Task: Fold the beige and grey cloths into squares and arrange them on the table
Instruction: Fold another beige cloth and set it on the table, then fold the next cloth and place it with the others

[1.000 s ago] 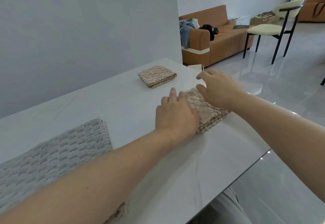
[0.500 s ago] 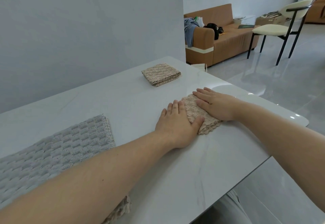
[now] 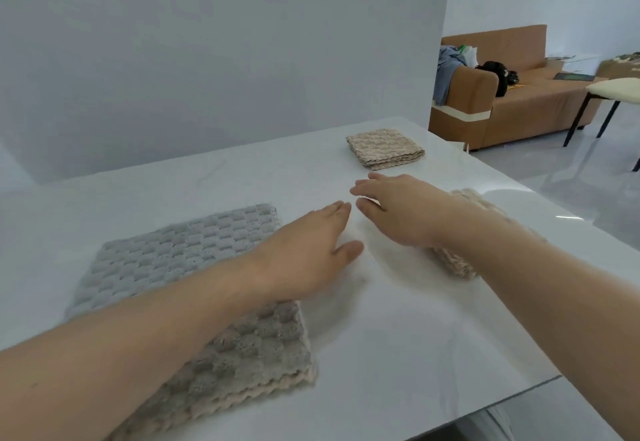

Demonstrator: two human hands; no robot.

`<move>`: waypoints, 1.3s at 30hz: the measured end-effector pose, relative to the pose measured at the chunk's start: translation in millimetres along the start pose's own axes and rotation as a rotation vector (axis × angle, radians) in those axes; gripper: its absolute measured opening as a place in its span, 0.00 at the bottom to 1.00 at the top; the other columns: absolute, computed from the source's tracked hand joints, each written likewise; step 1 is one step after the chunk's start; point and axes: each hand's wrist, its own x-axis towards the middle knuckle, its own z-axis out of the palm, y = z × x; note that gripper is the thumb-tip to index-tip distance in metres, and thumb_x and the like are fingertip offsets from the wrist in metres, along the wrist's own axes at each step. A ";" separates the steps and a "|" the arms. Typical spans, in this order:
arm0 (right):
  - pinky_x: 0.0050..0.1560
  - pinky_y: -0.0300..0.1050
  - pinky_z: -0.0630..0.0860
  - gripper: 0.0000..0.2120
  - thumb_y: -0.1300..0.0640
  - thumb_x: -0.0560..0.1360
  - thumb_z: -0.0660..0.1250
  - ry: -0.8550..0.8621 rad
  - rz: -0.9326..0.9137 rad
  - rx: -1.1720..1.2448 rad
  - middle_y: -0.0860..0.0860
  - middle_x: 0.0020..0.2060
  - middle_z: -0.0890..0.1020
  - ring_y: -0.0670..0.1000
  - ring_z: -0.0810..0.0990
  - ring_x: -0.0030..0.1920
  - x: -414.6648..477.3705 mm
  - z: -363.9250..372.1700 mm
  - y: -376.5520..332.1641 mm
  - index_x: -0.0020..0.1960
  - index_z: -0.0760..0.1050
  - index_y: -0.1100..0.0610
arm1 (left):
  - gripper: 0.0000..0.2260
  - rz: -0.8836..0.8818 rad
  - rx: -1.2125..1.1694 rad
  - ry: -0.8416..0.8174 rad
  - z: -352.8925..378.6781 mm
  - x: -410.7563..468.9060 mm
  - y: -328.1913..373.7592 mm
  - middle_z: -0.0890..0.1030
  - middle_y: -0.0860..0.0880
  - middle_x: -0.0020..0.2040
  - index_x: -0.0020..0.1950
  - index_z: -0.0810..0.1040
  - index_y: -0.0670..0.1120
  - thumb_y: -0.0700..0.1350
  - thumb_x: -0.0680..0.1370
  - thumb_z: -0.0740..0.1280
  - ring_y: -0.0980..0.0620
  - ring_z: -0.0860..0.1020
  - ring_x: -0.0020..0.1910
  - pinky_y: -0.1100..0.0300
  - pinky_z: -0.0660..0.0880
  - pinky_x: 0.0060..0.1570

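Both hands released, fingers straight, holding nothing. Left hand [image 3: 304, 250] sits just right of the grey cloth [image 3: 180, 260], its forearm crossing the cloth. Right hand [image 3: 405, 212] is further right, fingertips near the left's. Near folded beige cloth [image 3: 457, 266] lies partly under the right forearm; far folded beige cloth [image 3: 384, 148] lies beyond, all on the white worktop [image 3: 381, 336].
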 end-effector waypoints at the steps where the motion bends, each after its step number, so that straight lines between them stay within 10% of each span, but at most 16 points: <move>1: 0.73 0.55 0.66 0.20 0.46 0.85 0.51 0.009 -0.027 0.004 0.45 0.73 0.72 0.48 0.63 0.77 6.6 2.2 -13.7 0.72 0.71 0.47 | 0.31 -0.039 -0.001 0.025 -4.7 -7.9 -13.8 0.51 0.53 0.83 0.84 0.49 0.48 0.58 0.85 0.53 0.56 0.51 0.81 0.63 0.49 0.76; 9: 0.60 0.54 0.78 0.15 0.48 0.82 0.58 0.010 -0.134 0.033 0.46 0.61 0.81 0.51 0.77 0.64 58.6 17.9 -96.7 0.62 0.80 0.48 | 0.23 -0.421 -0.045 0.145 -38.1 -70.8 -134.6 0.68 0.50 0.78 0.80 0.65 0.47 0.54 0.86 0.54 0.50 0.66 0.76 0.57 0.62 0.72; 16: 0.49 0.54 0.83 0.13 0.55 0.78 0.60 0.014 -0.012 0.036 0.50 0.50 0.85 0.55 0.83 0.49 102.3 43.7 -123.7 0.54 0.83 0.52 | 0.13 -0.606 0.005 0.267 -38.2 -117.6 -230.1 0.81 0.48 0.55 0.55 0.81 0.44 0.45 0.85 0.58 0.46 0.77 0.58 0.55 0.70 0.56; 22: 0.33 0.43 0.72 0.11 0.59 0.76 0.60 -0.011 0.054 0.020 0.54 0.35 0.77 0.59 0.79 0.40 130.9 63.9 -126.8 0.35 0.71 0.58 | 0.12 -0.713 -0.050 0.343 -26.9 -131.6 -269.0 0.84 0.41 0.52 0.49 0.80 0.39 0.42 0.83 0.58 0.42 0.80 0.52 0.50 0.76 0.55; 29: 0.57 0.56 0.80 0.15 0.56 0.79 0.62 0.017 0.025 -0.006 0.54 0.52 0.84 0.59 0.80 0.59 137.5 64.5 -132.9 0.60 0.79 0.62 | 0.13 -0.685 -0.059 0.538 -12.2 -128.3 -281.2 0.80 0.48 0.59 0.64 0.81 0.49 0.48 0.83 0.62 0.51 0.76 0.54 0.57 0.70 0.58; 33: 0.59 0.57 0.78 0.15 0.54 0.80 0.63 0.036 -0.007 -0.027 0.56 0.53 0.84 0.60 0.78 0.60 138.3 67.9 -132.0 0.59 0.80 0.63 | 0.05 -0.643 -0.024 0.597 -10.2 -125.5 -283.6 0.78 0.52 0.50 0.50 0.84 0.53 0.47 0.80 0.67 0.54 0.77 0.47 0.58 0.72 0.51; 39: 0.52 0.53 0.80 0.11 0.54 0.80 0.63 0.049 -0.019 0.008 0.55 0.47 0.84 0.60 0.80 0.51 137.5 75.0 -123.5 0.48 0.82 0.58 | 0.07 -0.647 -0.071 0.631 -4.7 -122.1 -280.3 0.80 0.55 0.49 0.57 0.81 0.50 0.45 0.80 0.67 0.56 0.77 0.45 0.60 0.71 0.51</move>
